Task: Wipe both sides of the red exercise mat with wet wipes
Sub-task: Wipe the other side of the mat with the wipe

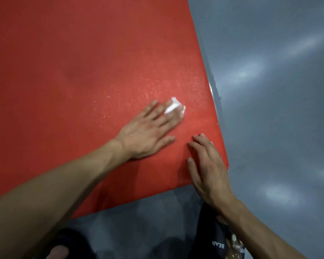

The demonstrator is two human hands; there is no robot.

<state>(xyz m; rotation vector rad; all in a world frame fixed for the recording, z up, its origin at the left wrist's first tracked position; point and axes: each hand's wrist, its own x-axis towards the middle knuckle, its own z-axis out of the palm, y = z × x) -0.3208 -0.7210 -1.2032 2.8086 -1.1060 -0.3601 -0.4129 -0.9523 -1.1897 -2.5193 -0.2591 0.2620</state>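
Observation:
The red exercise mat (pixel 73 71) lies flat on the floor and fills the left and centre of the view. My left hand (pixel 148 133) rests palm down on it near its right edge, fingers pressing a crumpled white wet wipe (pixel 173 107) against the surface. A damp, speckled sheen shows on the mat around and beyond the wipe. My right hand (pixel 208 169) lies flat on the mat's near right corner, fingers spread, holding nothing.
Glossy grey floor (pixel 279 90) surrounds the mat on the right and near side, with light reflections on it. My knees in dark clothing (pixel 219 243) are at the bottom edge, just short of the mat's near edge.

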